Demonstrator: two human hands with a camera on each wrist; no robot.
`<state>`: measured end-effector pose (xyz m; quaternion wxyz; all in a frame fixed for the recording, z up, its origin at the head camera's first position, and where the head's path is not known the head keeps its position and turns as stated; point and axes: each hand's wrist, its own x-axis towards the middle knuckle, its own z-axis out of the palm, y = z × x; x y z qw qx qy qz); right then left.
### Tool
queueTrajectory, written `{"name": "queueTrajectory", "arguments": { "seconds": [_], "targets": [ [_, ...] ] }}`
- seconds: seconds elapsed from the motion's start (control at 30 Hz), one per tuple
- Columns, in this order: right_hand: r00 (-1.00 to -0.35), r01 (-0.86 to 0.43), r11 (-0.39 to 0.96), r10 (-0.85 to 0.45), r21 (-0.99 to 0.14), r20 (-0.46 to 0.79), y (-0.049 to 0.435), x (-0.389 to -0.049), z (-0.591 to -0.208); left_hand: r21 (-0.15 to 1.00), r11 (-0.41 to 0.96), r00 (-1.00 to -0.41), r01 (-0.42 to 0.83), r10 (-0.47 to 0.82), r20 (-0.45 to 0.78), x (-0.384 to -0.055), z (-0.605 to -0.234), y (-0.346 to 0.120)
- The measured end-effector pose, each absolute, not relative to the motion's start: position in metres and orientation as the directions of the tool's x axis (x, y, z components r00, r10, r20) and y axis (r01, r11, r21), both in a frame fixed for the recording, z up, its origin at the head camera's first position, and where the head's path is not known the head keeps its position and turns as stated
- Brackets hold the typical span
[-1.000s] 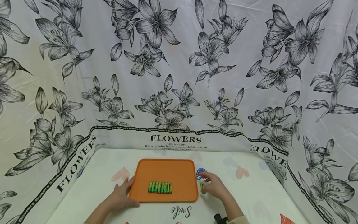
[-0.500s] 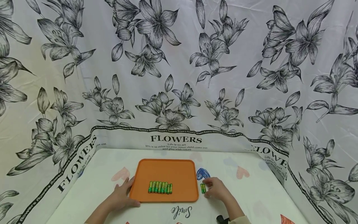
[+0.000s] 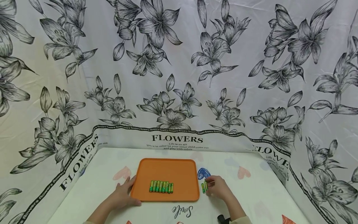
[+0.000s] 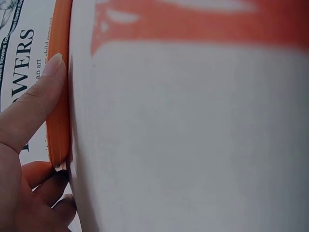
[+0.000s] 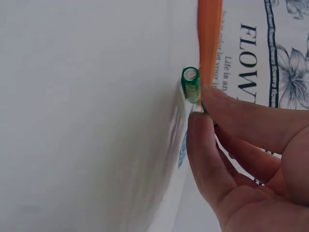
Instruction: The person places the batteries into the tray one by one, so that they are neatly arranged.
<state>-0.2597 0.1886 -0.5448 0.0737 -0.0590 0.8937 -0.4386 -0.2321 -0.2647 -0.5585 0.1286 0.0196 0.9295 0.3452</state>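
An orange tray [image 3: 167, 168] lies flat on the table, with several green-and-yellow batteries [image 3: 160, 186] in a row near its front edge. My left hand [image 3: 123, 194] holds the tray's front left corner; in the left wrist view its thumb [image 4: 41, 99] lies against the orange side and the other fingers are bent at the corner. Right of the tray, my right hand [image 3: 218, 187] pinches a small battery [image 3: 206, 185] between thumb and fingertips, which mostly hide it in the right wrist view. Another small battery [image 5: 191, 84] lies just left of it on the table.
A white cloth [image 3: 237, 199] printed with hearts and the word Smile covers the table. Behind and at both sides hangs a curtain [image 3: 179, 62] with black flower drawings. A black object [image 3: 222, 219] shows at my right wrist.
My right hand has closed its fingertips on the right one of the two small batteries, which now stands slightly apart from its neighbour. My left hand stays at the tray's corner.
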Motion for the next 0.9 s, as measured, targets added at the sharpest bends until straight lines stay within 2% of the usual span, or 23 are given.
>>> {"name": "queueTrajectory", "arguments": {
  "seconds": [0.33, 0.9],
  "targets": [
    [-0.975, -0.084, 0.525, -0.218, -0.847, -0.038, 0.177, -0.264, -0.538, 0.644, 0.762, -0.965, -0.063, 0.119, -0.235, -0.231, -0.555, -0.262],
    [-0.962, -0.099, 0.51, -0.268, -0.855, -0.049, 0.106, -0.267, -0.526, 0.647, 0.76, -0.963, -0.066, 0.121, -0.241, -0.232, -0.557, -0.264]
  ]
}}
